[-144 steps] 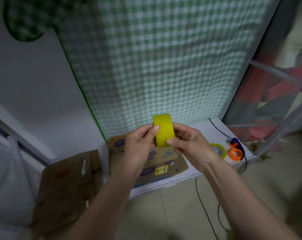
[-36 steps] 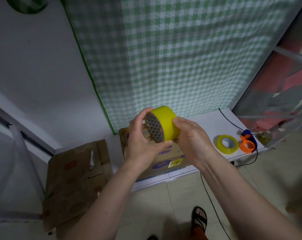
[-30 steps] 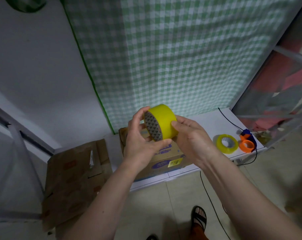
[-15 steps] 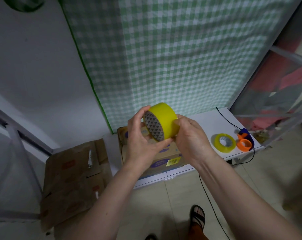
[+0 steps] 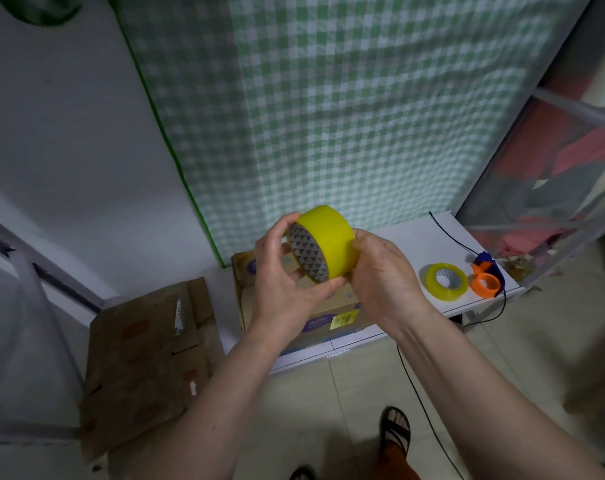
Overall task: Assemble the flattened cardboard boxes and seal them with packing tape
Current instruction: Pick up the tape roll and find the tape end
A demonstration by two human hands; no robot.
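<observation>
A yellow packing tape roll (image 5: 328, 239) with a patterned core is held in the air in front of me. My left hand (image 5: 280, 271) grips it from the left, fingers over the top and thumb under it. My right hand (image 5: 380, 271) holds its right side, thumb pressed on the tape surface. Below the hands, an assembled cardboard box (image 5: 332, 315) with purple logos and a yellow label sits on a low white table (image 5: 432, 240). Flattened cardboard boxes (image 5: 145, 355) lean at the left.
A second yellowish tape roll (image 5: 444, 281) and an orange and blue tape dispenser (image 5: 486, 277) lie on the table's right end. A black cable (image 5: 422, 403) runs across the table and down over the floor. A green checked curtain hangs behind. My sandalled foot (image 5: 394, 429) is below.
The roll has turned since the oldest frame so its core faces left toward me. Over the last second both hands shifted only slightly on it.
</observation>
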